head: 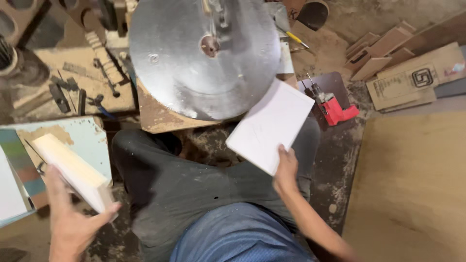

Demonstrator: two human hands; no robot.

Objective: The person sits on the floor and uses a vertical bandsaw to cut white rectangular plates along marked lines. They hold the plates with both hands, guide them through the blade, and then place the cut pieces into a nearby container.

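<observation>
Two white panels in hand at a round metal saw table

The round metal tabletop (204, 58) lies just beyond the right hand (285, 170), whose fingers grasp a white panel (269, 125) by its near edge, uncut as far as shows; the left hand (73, 221) clenches a thicker cream board (73, 170), a red drill (335, 107) resting right of the panel.

A: Round disc (204, 53)?
B: Bare metal, dull sheen, fine scratches.
A: Panel in the right hand (285, 170)?
B: White panel (270, 125), smooth, matt face, looks laminated.
A: Left hand (73, 218)?
B: Pale block (73, 170), raw wood look, matt.
A: Drill (335, 107)?
B: Red plastic, metal chuck.
A: Floor (412, 184)?
B: Rough, dusty. Offcuts (374, 53) at its far right corner: brown fibreboard, matt.
A: Trousers (194, 189)?
B: Dark cloth, dusty.
</observation>
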